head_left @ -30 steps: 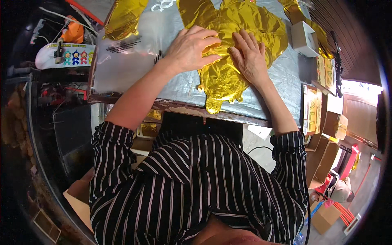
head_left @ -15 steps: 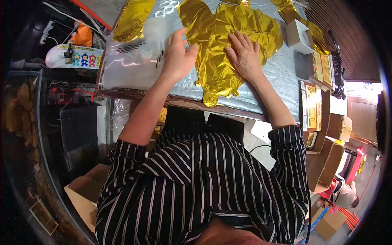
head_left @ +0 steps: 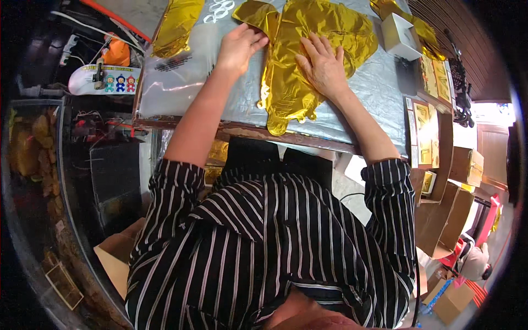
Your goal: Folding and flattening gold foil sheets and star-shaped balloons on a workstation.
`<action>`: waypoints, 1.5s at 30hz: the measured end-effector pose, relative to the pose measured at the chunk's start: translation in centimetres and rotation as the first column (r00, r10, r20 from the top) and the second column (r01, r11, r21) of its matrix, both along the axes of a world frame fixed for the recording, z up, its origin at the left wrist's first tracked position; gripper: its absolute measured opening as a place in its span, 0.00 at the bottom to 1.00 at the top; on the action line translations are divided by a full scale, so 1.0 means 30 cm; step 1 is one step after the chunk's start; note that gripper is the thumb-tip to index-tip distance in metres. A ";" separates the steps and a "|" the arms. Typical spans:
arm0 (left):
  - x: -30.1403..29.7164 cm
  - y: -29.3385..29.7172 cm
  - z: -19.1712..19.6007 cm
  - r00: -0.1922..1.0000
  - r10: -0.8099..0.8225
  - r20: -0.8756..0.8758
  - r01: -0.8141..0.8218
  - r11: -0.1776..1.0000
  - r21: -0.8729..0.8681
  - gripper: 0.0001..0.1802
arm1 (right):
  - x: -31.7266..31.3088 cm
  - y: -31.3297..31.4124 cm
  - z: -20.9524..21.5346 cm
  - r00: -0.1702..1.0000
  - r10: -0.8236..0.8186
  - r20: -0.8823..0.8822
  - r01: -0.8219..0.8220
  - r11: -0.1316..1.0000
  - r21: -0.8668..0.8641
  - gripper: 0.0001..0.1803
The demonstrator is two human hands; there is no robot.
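A flat gold foil balloon (head_left: 300,71) lies on a silvery work table (head_left: 363,104) in front of me. My right hand (head_left: 323,65) rests palm down on its middle, fingers spread. At the balloon's left edge, my left hand (head_left: 240,47) grips a folded flap of the foil (head_left: 258,14). The balloon's narrow tail points toward the table's near edge.
Another gold foil piece (head_left: 177,25) lies at the far left of the table, over a clear plastic sheet (head_left: 176,82). A small white box (head_left: 400,36) sits at the right. Cardboard boxes (head_left: 445,214) stand on the floor to my right, shelves with clutter to my left.
My left hand slid left off the balloon's middle to its left edge and took hold of a flap. The right hand stayed pressing the foil.
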State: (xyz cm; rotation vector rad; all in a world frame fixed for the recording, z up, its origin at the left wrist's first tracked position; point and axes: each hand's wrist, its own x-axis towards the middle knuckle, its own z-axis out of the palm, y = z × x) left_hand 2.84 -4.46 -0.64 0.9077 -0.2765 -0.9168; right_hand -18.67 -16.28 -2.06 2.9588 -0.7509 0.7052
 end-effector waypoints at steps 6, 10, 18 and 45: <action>0.015 -0.120 0.026 0.061 -0.123 0.990 -0.018 0.992 0.125 0.12 | -0.010 0.000 0.000 1.000 -0.017 -0.005 0.017 1.000 -0.014 0.29; 0.020 -0.174 -0.014 -0.187 0.018 0.982 0.107 0.994 0.002 0.12 | -0.001 0.012 0.018 0.999 -0.017 -0.029 0.016 1.000 -0.006 0.29; -0.016 -0.165 -0.065 -0.275 -0.079 0.958 -0.001 0.997 0.082 0.16 | -0.005 0.013 0.022 0.995 -0.036 -0.088 0.036 0.999 0.004 0.31; -0.015 -0.188 -0.049 -0.344 -0.097 0.934 -0.023 0.995 0.095 0.19 | -0.014 0.001 0.029 0.999 0.035 0.028 -0.037 0.997 0.071 0.28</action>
